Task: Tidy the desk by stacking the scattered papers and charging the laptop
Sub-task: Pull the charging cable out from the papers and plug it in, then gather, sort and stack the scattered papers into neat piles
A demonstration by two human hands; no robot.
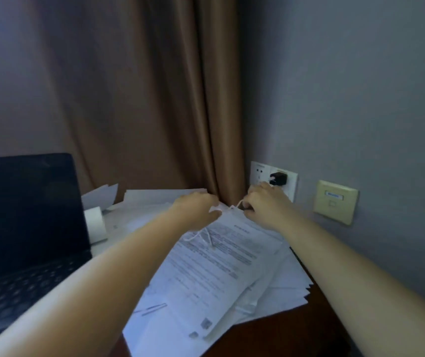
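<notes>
Two hands out, meeting centre frame over the far end of the papers (219,266). My left hand (197,208) has its fingers (210,202) curled and pinching a white cable (232,207). My right hand (264,208) is just beside it, fingers (254,194) curled tight on the same cable. A short length of cable runs taut between the two hands. More of it hangs in loose loops under my left hand onto the top sheet. Picture is blurred, so I cannot tell which end each hand holds.

Black charger (278,178) sits plugged into the wall socket (257,173), right of centre, just above my right hand. Beige wall plate (335,202) further right on the grey wall (360,99). Brown curtain (154,99) fills the upper middle.

Laptop (25,215) is open at left, screen dark, keyboard toward lower left, well apart from the charger. White roll (95,224) stands just beside the screen's right edge. Papers lie overlapped and skewed from centre to lower right, printed sheets on top, more sheets behind near the curtain. Dark bench (283,336) shows at the lower right under the paper edges.
</notes>
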